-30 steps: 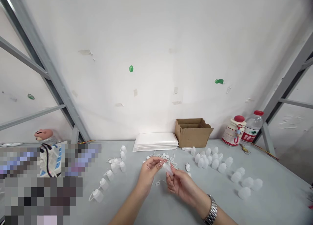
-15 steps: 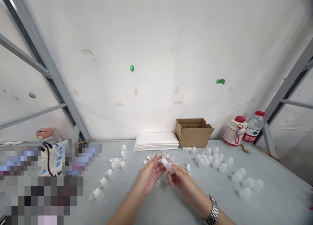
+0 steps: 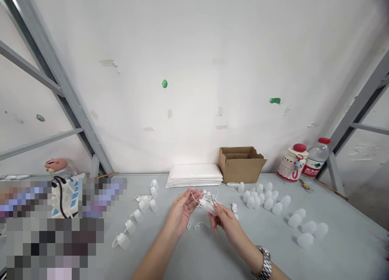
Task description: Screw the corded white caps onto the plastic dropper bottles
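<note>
My right hand (image 3: 224, 220) grips a small translucent white bottle (image 3: 209, 207) between thumb and fingers, its capped end tilted up to the left. From that end runs a thin white cord (image 3: 194, 197), pinched at its far end between the thumb and a fingertip of my left hand (image 3: 182, 213). The other left fingers are spread, palm up. Behind and between my hands lies a pile of white caps with cords (image 3: 209, 194), partly hidden. A loose white cord (image 3: 201, 224) lies on the grey table (image 3: 200, 251) below them.
Small white bottles with corded caps (image 3: 130, 227) form a line on the left. Several translucent bottles (image 3: 268, 203) stand on the right. Behind are white flat packs (image 3: 194, 175), a cardboard box (image 3: 243, 170), a decorated jar (image 3: 292, 164), a water bottle (image 3: 316, 160) and scissors (image 3: 305, 186).
My left hand has moved slightly left and away from the bottle, drawing the cord out between the hands. My right hand keeps hold of the bottle in nearly the same place.
</note>
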`<state>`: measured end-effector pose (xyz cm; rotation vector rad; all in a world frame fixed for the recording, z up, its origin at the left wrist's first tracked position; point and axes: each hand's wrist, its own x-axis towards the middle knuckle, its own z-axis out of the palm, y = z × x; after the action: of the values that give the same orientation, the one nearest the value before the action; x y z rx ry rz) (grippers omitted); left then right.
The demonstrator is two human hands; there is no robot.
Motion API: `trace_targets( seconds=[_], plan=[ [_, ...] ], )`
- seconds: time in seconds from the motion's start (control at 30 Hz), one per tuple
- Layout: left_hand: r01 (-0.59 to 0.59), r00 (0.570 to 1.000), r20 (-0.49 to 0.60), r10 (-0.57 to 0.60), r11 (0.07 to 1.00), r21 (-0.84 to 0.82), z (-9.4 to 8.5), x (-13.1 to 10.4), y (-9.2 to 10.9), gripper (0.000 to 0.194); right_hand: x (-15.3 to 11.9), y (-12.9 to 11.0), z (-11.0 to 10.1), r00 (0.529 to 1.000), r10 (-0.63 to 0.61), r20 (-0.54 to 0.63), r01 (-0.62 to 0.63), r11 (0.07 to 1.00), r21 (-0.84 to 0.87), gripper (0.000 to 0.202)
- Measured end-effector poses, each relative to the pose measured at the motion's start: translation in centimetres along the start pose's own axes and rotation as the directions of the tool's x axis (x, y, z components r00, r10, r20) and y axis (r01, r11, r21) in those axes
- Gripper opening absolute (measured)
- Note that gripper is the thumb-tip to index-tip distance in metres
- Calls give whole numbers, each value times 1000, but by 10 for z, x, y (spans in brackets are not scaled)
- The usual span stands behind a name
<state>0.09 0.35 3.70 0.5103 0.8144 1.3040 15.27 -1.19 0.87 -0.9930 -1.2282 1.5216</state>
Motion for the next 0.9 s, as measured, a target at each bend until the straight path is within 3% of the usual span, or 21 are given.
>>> trace_targets(
  seconds=[0.13, 0.33, 0.9],
  plan=[
    [-58, 991, 126, 46, 994, 92, 1, -3, -2, 22, -4, -3, -1, 991, -118, -66, 107, 984, -145, 54],
    [-148, 972, 212, 103, 966, 212, 2, -8, -2, 27, -5, -2, -1, 984, -146, -99, 120, 966, -227, 53],
    [-208, 965, 218, 143, 926, 314, 2, -9, -1, 30, -6, -1, -3, 982, -152, -115, 105, 934, -341, 51]
  ],
)
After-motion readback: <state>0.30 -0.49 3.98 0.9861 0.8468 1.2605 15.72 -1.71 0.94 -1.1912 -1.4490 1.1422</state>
